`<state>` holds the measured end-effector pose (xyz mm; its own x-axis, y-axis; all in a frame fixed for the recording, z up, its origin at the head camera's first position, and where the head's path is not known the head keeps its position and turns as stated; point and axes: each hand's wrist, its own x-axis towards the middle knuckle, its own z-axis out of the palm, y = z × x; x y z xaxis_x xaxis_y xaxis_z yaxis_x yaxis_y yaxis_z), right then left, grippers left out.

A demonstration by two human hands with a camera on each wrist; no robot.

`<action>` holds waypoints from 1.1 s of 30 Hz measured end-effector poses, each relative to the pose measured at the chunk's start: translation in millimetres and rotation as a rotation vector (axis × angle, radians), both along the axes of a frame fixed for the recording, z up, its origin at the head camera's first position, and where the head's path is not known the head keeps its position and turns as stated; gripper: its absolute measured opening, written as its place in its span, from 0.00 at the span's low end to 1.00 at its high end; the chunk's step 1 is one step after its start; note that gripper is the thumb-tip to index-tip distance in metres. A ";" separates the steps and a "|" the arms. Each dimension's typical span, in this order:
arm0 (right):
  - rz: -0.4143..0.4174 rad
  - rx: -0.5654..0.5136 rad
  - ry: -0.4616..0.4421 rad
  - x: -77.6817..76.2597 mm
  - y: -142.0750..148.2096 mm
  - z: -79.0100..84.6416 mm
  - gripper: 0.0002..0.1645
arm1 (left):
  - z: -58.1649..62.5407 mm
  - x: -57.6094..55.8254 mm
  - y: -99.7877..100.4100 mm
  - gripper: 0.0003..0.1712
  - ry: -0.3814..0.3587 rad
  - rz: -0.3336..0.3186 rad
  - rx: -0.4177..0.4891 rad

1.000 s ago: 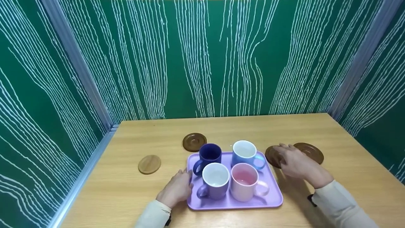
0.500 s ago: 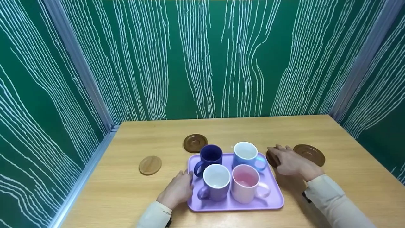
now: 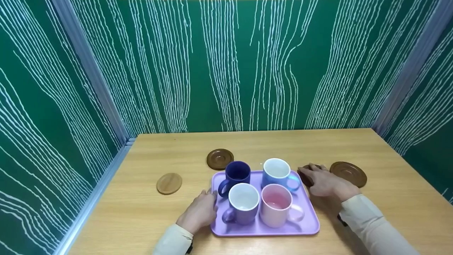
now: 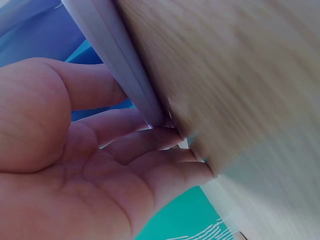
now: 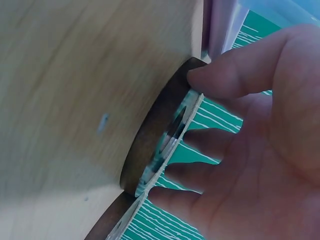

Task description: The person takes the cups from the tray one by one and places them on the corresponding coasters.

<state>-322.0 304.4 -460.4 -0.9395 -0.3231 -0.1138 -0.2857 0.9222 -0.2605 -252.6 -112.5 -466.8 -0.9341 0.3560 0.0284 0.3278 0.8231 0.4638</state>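
Note:
A lilac tray [image 3: 269,229] bears a navy mug [image 3: 238,173], a white-and-blue mug [image 3: 277,177], a purple mug [image 3: 244,202] and a pink mug [image 3: 277,209]. My left hand [image 3: 199,212] lies along the tray's left side. Its thumb touches the tray's edge in the left wrist view, and its other fingertips reach the table. At the tray's right, my right hand [image 3: 325,181] is over a dark brown round coaster [image 5: 142,142]. The thumb touches the coaster's rim; the other fingers spread over its face, partly hiding it in the head view.
Another dark brown coaster [image 3: 348,174] lies just right of the one under my right hand. A third dark coaster [image 3: 220,159] is behind the tray. A light wooden coaster [image 3: 169,183] sits at the left. Green walls with white lines border the table [image 3: 148,226].
My right hand has shifted slightly left over the dark coaster, its fingers now lower and flatter. The left hand keeps its place at the tray, and the mugs stand as before.

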 end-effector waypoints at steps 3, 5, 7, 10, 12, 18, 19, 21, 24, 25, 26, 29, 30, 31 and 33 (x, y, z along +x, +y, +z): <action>0.009 0.002 -0.001 -0.2 0.4 -0.1 0.50 | -0.1 -0.1 0.5 0.29 0.004 -0.001 -0.001; 0.013 -0.003 -0.005 0.4 0.9 -0.8 0.49 | 0.2 0.3 1.0 0.28 0.013 -0.004 -0.009; 0.013 -0.007 -0.014 0.8 1.2 -1.1 0.49 | 0.7 0.6 1.5 0.28 0.023 -0.010 -0.015; 0.012 -0.006 -0.027 0.6 1.8 -1.4 0.48 | 1.0 1.0 2.2 0.28 0.034 -0.015 -0.023; 0.013 -0.001 -0.030 0.0 1.9 -1.6 0.48 | 1.0 1.2 2.2 0.28 0.031 -0.015 -0.023; 0.021 0.019 0.011 -3.2 2.1 -2.5 0.47 | 1.8 0.4 0.9 0.29 0.013 -0.010 -0.025; 0.028 0.022 0.026 -3.8 2.0 -2.4 0.47 | 1.9 0.6 0.6 0.29 0.006 -0.007 -0.023; 0.047 0.021 0.049 -5.5 1.6 -2.6 0.46 | 2.0 0.9 0.0 0.29 0.000 -0.004 -0.021; 0.063 0.017 0.063 -7.3 0.9 -2.6 0.46 | 0.6 1.3 -0.7 0.29 -0.008 -0.001 -0.013; 0.056 0.016 0.058 -7.7 0.8 -2.5 0.47 | 0.2 1.3 -0.7 0.29 -0.006 -0.001 -0.012; 0.047 0.016 0.048 -8.2 0.7 -2.3 0.47 | -0.3 1.3 -0.6 0.29 -0.004 -0.002 -0.013; 0.009 0.017 0.013 -10.1 0.9 -1.8 0.47 | -1.6 0.6 0.2 0.29 0.003 -0.007 -0.018; 0.003 0.018 0.012 -11.1 1.0 -1.7 0.46 | -1.4 0.4 0.6 0.29 0.007 -0.009 -0.020; 0.005 0.019 0.016 -12.6 1.5 -1.9 0.46 | -1.4 0.2 0.9 0.29 0.008 -0.009 -0.023; 0.008 0.015 0.024 -15.3 2.1 -1.7 0.46 | -1.0 -0.4 1.7 0.29 0.010 -0.011 -0.022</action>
